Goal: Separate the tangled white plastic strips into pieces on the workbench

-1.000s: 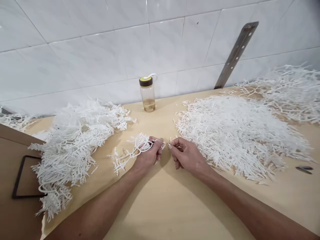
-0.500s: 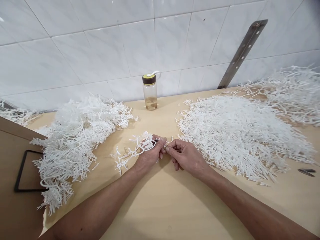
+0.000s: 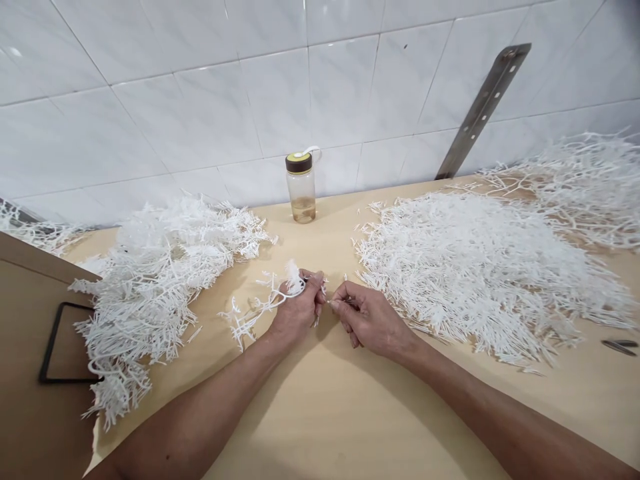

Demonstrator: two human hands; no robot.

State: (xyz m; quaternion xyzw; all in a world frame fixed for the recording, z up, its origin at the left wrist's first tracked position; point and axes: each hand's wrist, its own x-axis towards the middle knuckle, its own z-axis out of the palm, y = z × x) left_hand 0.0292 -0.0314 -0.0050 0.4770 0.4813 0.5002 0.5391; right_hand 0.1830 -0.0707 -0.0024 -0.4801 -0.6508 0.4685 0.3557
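My left hand (image 3: 300, 303) is closed around a branching white plastic runner (image 3: 267, 303), whose thin twigs stick out to the left over the table. A few white ends also show by its fingertips. Just to the right, my right hand (image 3: 367, 313) is closed in a pinch, thumb against forefinger, with a small gap between the two hands. Whatever lies in that pinch is too small to make out. The nearest heap to my right hand is a broad pile of short white plastic pieces (image 3: 480, 273).
A tangled heap of white branched plastic (image 3: 165, 273) lies at left, beside a wooden panel with a black handle (image 3: 47, 343). A drink bottle (image 3: 301, 190) stands near the tiled wall. More white runners (image 3: 590, 180) are at back right, near a metal bracket (image 3: 483, 110). A small dark tool (image 3: 620, 347) lies far right.
My hands have drawn slightly apart, so a gap shows between their fingertips. The left hand has shifted a little left with the runner. The view has tilted slightly.
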